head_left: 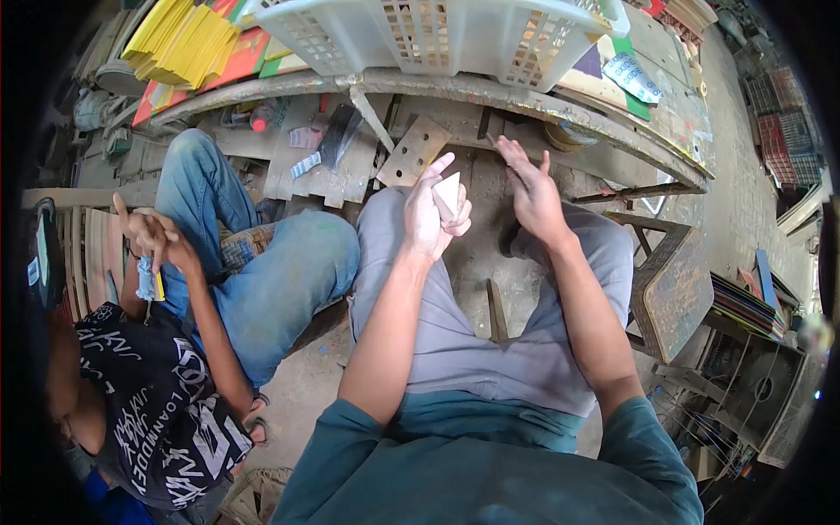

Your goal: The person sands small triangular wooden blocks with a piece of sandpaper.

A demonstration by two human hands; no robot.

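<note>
A pale triangular block (447,198) lies in my left hand (427,214), with the fingers wrapped round its lower side. My left hand is above my left thigh, palm turned up. To its right, my right hand (534,194) is raised over my right leg, its fingers stretched out and nothing in it. The two hands are apart. Just behind my left hand, a wooden board with round holes (415,150) leans below the table edge.
A white plastic basket (472,66) stands on the table (262,87) ahead, beside yellow pieces (179,44). At the left sits a co-worker (166,385) in jeans, hands together. A wooden stool (672,293) is by my right knee.
</note>
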